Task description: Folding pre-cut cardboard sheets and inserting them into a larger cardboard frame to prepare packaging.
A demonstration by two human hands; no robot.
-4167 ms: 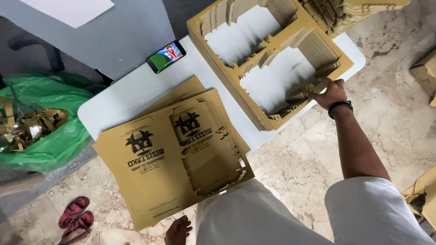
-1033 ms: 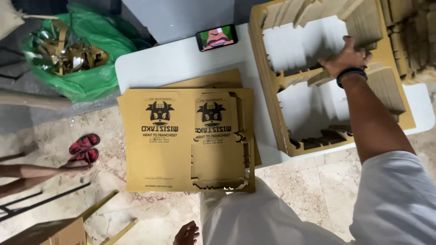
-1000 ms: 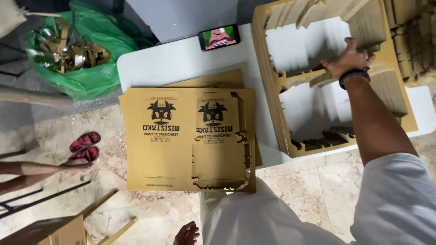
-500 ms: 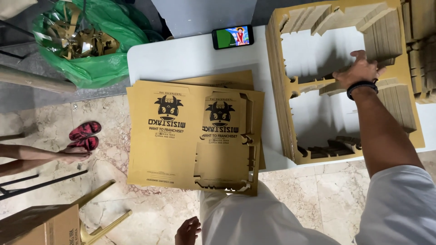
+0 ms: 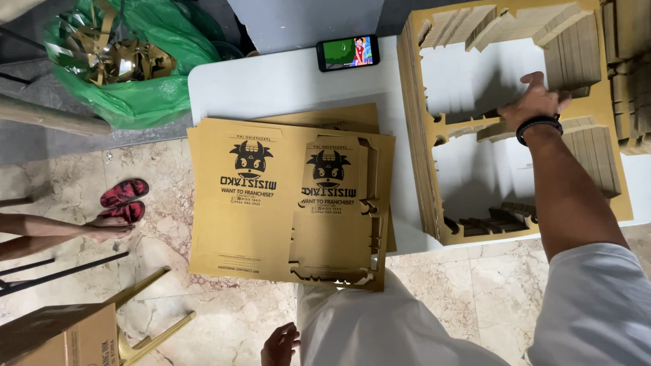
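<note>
Presently the right hand [image 5: 536, 102] reaches out on a straight arm, palm down, a black wristband just behind it. Its fingers are curled together over the cross-strip of the cardboard frame stack [image 5: 415, 135], at the point where that strip meets the inner stack of cut pieces [image 5: 573, 51]; whether the fingers actually clamp the strip cannot be told from above. The frame stack lies flat on the white table [image 5: 271, 85], its long axis running away from the person, with two cut-out windows, one beyond the hand and one nearer the body.

The left hand [image 5: 279, 344] hangs low beside the thigh, fingers loosely bent, holding nothing.

Left of the gripping hand, a pile of printed cardboard sheets [image 5: 251, 196] lies flat, overhanging the table edge toward the person. Beyond that pile a phone [image 5: 347, 53] rests with its screen lit. Farther left sits a green bag [image 5: 129, 74] of scraps.
</note>
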